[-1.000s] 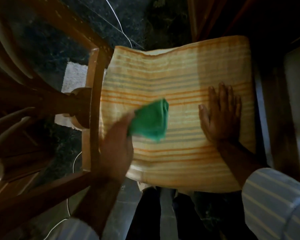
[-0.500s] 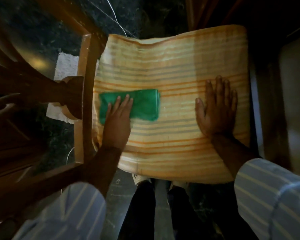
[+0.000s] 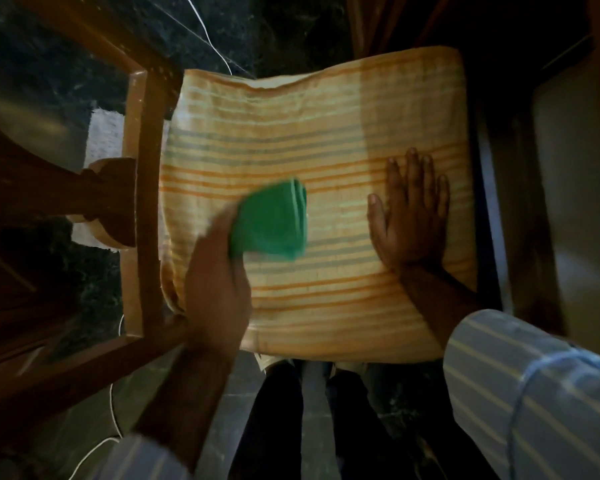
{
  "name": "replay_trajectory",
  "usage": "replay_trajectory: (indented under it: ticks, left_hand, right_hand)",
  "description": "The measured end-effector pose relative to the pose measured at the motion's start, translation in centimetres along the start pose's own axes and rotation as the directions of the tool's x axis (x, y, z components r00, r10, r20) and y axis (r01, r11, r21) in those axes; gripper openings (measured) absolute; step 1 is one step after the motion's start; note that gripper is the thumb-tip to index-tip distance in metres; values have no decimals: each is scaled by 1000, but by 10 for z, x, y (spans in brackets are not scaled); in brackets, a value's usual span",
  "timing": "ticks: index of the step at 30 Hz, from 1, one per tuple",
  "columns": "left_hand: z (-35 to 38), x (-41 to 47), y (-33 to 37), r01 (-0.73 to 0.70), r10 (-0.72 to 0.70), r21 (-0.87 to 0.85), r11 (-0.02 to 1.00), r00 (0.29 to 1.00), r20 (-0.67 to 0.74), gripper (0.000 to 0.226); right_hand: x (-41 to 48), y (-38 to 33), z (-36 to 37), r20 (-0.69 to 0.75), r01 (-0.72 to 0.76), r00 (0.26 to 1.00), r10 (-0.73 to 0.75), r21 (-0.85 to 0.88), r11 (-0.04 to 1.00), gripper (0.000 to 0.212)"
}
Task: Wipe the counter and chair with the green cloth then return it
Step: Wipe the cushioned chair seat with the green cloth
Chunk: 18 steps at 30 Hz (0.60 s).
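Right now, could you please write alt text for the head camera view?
Seen from above, a person's left hand holds a folded green cloth on a striped orange seat cushion, while the right hand lies flat on the cushion. The wooden chair frame stands on a dark floor.

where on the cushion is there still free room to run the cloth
Free: the far half of the striped cushion, beyond both hands, and the near strip toward its front edge. Crowded: the middle band, where the left hand holds the green cloth beside the flat right hand.
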<state>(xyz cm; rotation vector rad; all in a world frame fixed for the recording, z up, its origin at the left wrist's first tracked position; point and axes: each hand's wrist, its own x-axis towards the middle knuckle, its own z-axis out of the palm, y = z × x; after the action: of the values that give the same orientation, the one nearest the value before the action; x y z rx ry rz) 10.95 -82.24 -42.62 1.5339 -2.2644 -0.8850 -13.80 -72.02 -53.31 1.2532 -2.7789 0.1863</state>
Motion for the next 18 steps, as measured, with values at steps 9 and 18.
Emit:
replay_trajectory:
  ticks: [9, 18]
  left_hand:
    - [99, 149, 30, -333, 236, 309, 891, 920, 313, 63]
    - [90, -8, -23, -600, 415, 350, 719, 775, 476, 68]
  right_hand:
    - [0, 1, 2, -23, 18, 1000, -19, -17, 1000, 61]
    - [0, 1, 3, 7, 16, 1000, -15, -52, 999, 57]
